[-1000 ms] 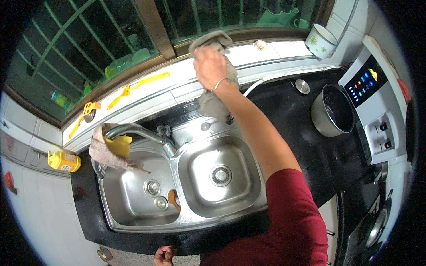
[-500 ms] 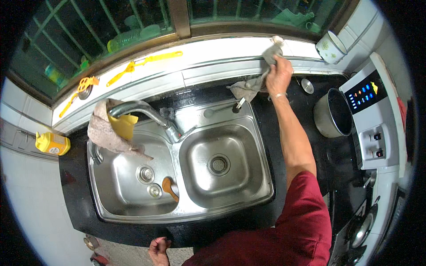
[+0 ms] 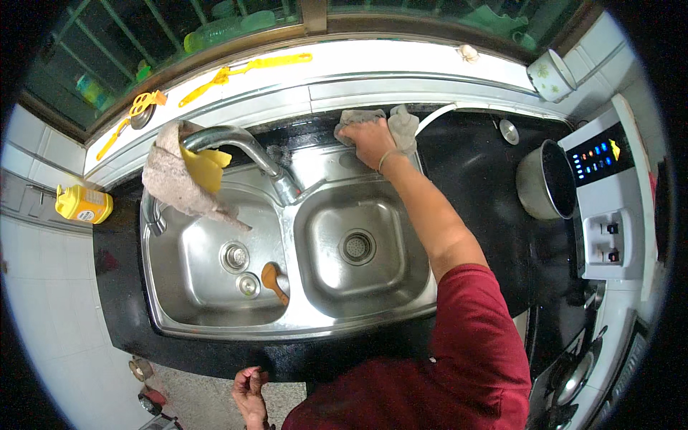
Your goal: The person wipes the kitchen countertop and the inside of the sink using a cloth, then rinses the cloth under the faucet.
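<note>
Right hand (image 3: 373, 143) grips, partly hides grey cloth (image 3: 404, 127); left hand (image 3: 250, 394), fingertips indistinct.

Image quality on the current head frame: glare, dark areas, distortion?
Head view: windowsill nearly blown out white; glare patches in the right sink basin; window dark and murky; black vignette in the corners; front counter edge bowed by the fisheye; right hand and gray cloth readable.

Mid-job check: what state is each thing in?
Grey cloth, bunched in the right hand
Left hand, curled, holding nothing visible
Tap, no water visible
Beige cloth, draped over the tap
Right basin, empty, drain uncovered
Large pot, uncovered
Dispenser panel, lit
</note>
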Available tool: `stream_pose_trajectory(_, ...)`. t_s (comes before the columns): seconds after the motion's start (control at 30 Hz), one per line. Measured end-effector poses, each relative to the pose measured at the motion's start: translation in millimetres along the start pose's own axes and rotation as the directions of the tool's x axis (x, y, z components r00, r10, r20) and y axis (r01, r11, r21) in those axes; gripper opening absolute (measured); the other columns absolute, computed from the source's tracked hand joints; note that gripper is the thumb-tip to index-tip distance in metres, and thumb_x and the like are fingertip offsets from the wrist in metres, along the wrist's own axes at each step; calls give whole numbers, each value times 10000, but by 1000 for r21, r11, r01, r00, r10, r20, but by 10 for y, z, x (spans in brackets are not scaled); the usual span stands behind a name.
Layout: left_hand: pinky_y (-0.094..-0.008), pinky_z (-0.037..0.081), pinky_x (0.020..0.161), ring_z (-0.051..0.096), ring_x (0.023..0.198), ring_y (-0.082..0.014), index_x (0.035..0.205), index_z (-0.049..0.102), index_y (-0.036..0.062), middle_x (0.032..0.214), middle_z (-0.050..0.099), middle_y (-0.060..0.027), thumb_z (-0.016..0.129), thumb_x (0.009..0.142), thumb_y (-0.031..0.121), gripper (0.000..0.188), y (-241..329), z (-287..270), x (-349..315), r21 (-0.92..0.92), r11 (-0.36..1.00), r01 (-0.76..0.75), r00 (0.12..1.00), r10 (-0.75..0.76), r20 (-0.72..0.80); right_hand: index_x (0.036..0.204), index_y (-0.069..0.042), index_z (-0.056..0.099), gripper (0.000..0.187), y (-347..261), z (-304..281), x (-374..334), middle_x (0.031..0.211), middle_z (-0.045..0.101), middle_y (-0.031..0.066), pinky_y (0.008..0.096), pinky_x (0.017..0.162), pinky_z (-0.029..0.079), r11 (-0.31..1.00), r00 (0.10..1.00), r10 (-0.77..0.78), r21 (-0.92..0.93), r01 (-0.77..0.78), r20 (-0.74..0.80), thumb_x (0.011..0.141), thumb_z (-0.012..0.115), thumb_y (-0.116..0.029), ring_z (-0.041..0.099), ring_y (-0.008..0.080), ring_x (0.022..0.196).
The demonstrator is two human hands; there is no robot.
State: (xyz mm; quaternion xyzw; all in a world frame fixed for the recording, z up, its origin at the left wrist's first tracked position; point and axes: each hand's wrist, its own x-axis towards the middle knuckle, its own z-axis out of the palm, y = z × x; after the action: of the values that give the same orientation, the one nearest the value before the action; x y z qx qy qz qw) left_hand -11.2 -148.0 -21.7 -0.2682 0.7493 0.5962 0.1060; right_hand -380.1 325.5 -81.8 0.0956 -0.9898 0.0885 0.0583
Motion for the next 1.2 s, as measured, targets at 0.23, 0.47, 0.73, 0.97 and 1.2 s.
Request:
stream_pose_trajectory(0.23,-306,547,745,665,797,-174,996,645,-19,868,664,-64,633,969,190,211,-181,-62,-161,19,999,-43,999,44,-30,1141,-96,630,274,64,-466,-812,1072,615,164,446,821,457,933,661,354,298,-202,-662,877,557,-73,577,348,1005)
stream_pose_trajectory(0.47,-302,540,745,662,791,-175,1006,648,-26,895,664,-69,629,966,170,201,-329,-58,-267,-29,999,15,999,-16,-41,978,-133,600,161,13,159,-1343,932,577,90,416,825,377,884,934,254,-330,-330,-253,817,585,-130,552,268,995)
stream_pose_trajectory(0.73,-332,545,786,668,849,-195,1028,637,15,960,657,-68,614,981,213,205,-351,-242,-475,30,999,-33,999,33,-8,1010,-77,564,145,-106,29,-1736,932,643,141,396,751,547,885,988,150,-448,-123,26,874,532,-115,670,290,889)
stream_pose_trajectory(0.97,-288,538,792,661,831,-159,1043,645,-2,939,652,-52,594,984,124,149,-641,-603,-597,-108,992,-63,998,61,-25,1031,-73,565,170,-803,-192,-2867,913,678,189,447,741,552,928,938,285,-301,-219,198,867,536,-104,688,349,855)
stream_pose_trajectory(1.2,-275,530,784,665,840,-146,1045,656,4,947,655,-42,585,969,58,118,-1093,-1150,-620,-234,969,-81,997,74,-36,1069,-73,607,288,-1468,-378,-3266,943,690,250,496,821,529,864,808,504,-196,-465,305,869,548,-271,669,429,909)
